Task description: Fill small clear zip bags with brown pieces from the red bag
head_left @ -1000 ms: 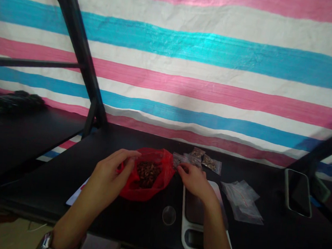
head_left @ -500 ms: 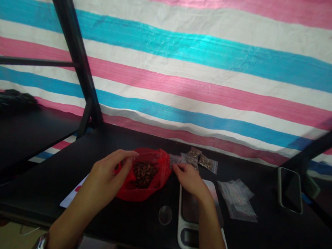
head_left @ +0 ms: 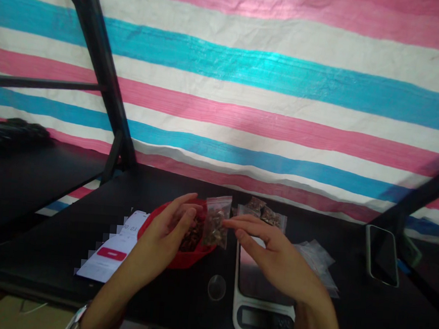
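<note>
A red plastic bag [head_left: 181,258] of brown pieces lies open on the black table [head_left: 163,297]. My left hand [head_left: 163,233] rests over its mouth, fingers curled at the rim. My right hand [head_left: 273,257] pinches the right edge of a small clear zip bag [head_left: 217,222] with brown pieces inside, holding it upright above the red bag. My left fingertips are close to the small bag's left edge. Whether they touch it is not clear.
A white digital scale [head_left: 261,315] sits under my right wrist, with a small clear round lid [head_left: 216,287] beside it. Filled small bags [head_left: 267,214] and empty clear bags [head_left: 320,261] lie behind. A lit phone [head_left: 112,250] lies left, a dark phone [head_left: 381,253] right. A black frame post [head_left: 98,58] rises at the left.
My right hand has lifted a small filled bag from the table and holds it upright over the red bag. My left hand has shifted over the red bag's mouth. The lit phone has come into view.
</note>
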The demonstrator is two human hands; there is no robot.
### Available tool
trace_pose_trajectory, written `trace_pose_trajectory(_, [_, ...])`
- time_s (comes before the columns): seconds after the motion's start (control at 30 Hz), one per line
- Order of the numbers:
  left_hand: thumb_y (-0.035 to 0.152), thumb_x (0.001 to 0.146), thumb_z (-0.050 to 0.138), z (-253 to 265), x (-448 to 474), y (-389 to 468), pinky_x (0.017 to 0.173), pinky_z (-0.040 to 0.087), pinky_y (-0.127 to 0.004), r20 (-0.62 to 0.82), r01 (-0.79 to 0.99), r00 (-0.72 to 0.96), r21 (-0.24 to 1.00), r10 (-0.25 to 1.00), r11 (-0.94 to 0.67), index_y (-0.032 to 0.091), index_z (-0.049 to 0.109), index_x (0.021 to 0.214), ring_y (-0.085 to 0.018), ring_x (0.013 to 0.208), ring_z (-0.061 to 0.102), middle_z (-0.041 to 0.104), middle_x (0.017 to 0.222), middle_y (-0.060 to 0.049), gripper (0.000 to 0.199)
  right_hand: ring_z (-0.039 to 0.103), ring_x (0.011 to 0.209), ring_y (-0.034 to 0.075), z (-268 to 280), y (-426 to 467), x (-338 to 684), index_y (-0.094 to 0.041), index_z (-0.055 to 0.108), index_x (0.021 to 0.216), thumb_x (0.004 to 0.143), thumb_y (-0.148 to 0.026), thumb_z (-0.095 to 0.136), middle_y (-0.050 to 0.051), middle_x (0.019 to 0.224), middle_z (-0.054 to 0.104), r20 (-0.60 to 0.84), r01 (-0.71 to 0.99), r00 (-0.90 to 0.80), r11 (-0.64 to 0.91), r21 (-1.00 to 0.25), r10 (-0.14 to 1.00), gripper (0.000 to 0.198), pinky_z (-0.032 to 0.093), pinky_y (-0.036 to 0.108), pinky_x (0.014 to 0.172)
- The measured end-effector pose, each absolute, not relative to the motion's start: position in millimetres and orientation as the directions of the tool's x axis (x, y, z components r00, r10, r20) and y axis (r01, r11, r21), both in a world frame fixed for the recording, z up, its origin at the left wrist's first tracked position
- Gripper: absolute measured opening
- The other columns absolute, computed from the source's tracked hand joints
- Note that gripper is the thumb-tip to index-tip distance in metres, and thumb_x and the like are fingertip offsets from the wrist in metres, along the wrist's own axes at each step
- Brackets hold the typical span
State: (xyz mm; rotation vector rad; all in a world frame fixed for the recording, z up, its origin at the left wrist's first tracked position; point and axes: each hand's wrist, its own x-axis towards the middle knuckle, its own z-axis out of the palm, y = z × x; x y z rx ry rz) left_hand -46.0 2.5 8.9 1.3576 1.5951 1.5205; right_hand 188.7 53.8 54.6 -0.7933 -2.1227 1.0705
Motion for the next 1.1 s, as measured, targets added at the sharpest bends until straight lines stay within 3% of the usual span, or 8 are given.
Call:
trace_pose_trajectory(0.13, [0.073, 0.077, 0.08, 12.4, -42.8, 7.3, 0.086, 0.068, -0.04, 0.166, 0.109, -0.296, 0.984, 0.941, -0.14, 0.024, 0.074, 0.118, -0.028, 0.098, 0.082, 0.085, 0.107, -0.008, 0.064, 0.074, 0.117, 0.02, 58.9, 43.8, 183.8, -0.032, 0.085, 0.119, 0.109, -0.033, 0.059, 0.001, 0.122, 0.082, 0.211, 0.194, -0.694, 0.461, -0.866, 0.689, 0.027, 0.055, 0.034, 0.109])
trace_pose_trajectory(0.3, [0.058, 0.072, 0.088, 16.7, -44.1, 6.7, 0.086, 0.067, -0.039, 0.181, 0.073, -0.345, 0.984, 0.921, -0.166, 0.023, 0.074, 0.114, -0.026, 0.093, 0.082, 0.084, 0.097, -0.005, 0.057, 0.074, 0.114, 0.018, 52.4, 49.0, 185.3, -0.029, 0.085, 0.112, 0.109, -0.032, 0.059, 0.001, 0.118, 0.082, 0.233, 0.168, -0.673, 0.451, -0.876, 0.702, 0.026, 0.053, 0.031, 0.106])
trace_pose_trajectory(0.47, [0.052, 0.084, 0.075, 14.6, -37.6, 3.0, 0.093, 0.066, -0.042, 0.27, 0.282, -0.324, 0.942, 0.907, -0.179, 0.026, 0.078, 0.114, -0.027, 0.096, 0.081, 0.085, 0.104, -0.005, 0.04, 0.072, 0.095, 0.019, 43.9, 56.0, 177.7, -0.024, 0.081, 0.111, 0.106, -0.04, 0.062, 0.002, 0.104, 0.081, 0.285, 0.245, -0.406, 0.403, -0.882, 0.868, 0.026, 0.053, 0.029, 0.083])
trace_pose_trajectory(0.7, [0.04, 0.094, 0.065, 6.7, -32.0, 7.5, 0.1, 0.06, -0.04, 0.457, 0.506, -0.221, 0.809, 0.862, -0.299, 0.03, 0.08, 0.115, -0.025, 0.107, 0.076, 0.083, 0.115, -0.004, 0.028, 0.066, 0.073, 0.015, 41.2, 51.4, 155.0, -0.02, 0.083, 0.092, 0.1, -0.028, 0.069, -0.001, 0.082, 0.078, 0.107, 0.309, -0.515, 0.301, -0.902, 0.85, 0.018, 0.043, 0.024, 0.065])
trace_pose_trajectory(0.83, [0.038, 0.092, 0.07, 7.0, -16.5, 5.1, 0.094, 0.057, -0.037, 0.585, 0.598, -0.377, 0.746, 0.718, -0.293, 0.027, 0.076, 0.107, -0.023, 0.103, 0.072, 0.078, 0.107, -0.003, 0.019, 0.063, 0.072, 0.015, 41.9, 52.5, 154.6, -0.018, 0.082, 0.083, 0.093, -0.023, 0.074, -0.001, 0.078, 0.076, 0.059, 0.317, -0.458, 0.225, -0.921, 0.887, 0.013, 0.041, 0.025, 0.064])
trace_pose_trajectory(0.9, [0.042, 0.096, 0.067, 9.4, -5.6, 1.4, 0.075, 0.054, -0.031, 0.518, 0.546, -0.4, 0.797, 0.756, -0.257, 0.025, 0.071, 0.094, -0.019, 0.08, 0.066, 0.073, 0.088, 0.0, 0.018, 0.062, 0.073, 0.015, 44.5, 52.0, 156.1, -0.018, 0.082, 0.08, 0.09, -0.022, 0.076, -0.001, 0.077, 0.075, 0.049, 0.322, -0.435, 0.206, -0.924, 0.899, 0.012, 0.041, 0.025, 0.065])
trace_pose_trajectory(0.97, [0.045, 0.099, 0.063, 11.9, 3.6, -1.7, 0.062, 0.047, -0.028, 0.389, 0.438, -0.304, 0.868, 0.87, -0.234, 0.024, 0.067, 0.085, -0.016, 0.067, 0.059, 0.066, 0.075, 0.003, 0.025, 0.059, 0.072, 0.014, 48.0, 50.1, 156.7, -0.019, 0.081, 0.078, 0.087, -0.019, 0.076, -0.002, 0.075, 0.073, 0.047, 0.336, -0.42, 0.203, -0.92, 0.906, 0.011, 0.04, 0.025, 0.065])
trace_pose_trajectory(1.1, [0.046, 0.097, 0.065, 13.9, 9.2, -1.7, 0.06, 0.043, -0.026, 0.26, 0.254, -0.23, 0.946, 0.938, -0.2, 0.023, 0.061, 0.079, -0.014, 0.065, 0.054, 0.058, 0.071, 0.005, 0.029, 0.051, 0.066, 0.013, 52.4, 44.5, 154.1, -0.02, 0.08, 0.073, 0.085, -0.018, 0.076, -0.005, 0.068, 0.066, 0.075, 0.42, -0.358, 0.232, -0.877, 0.931, 0.013, 0.034, 0.027, 0.062])
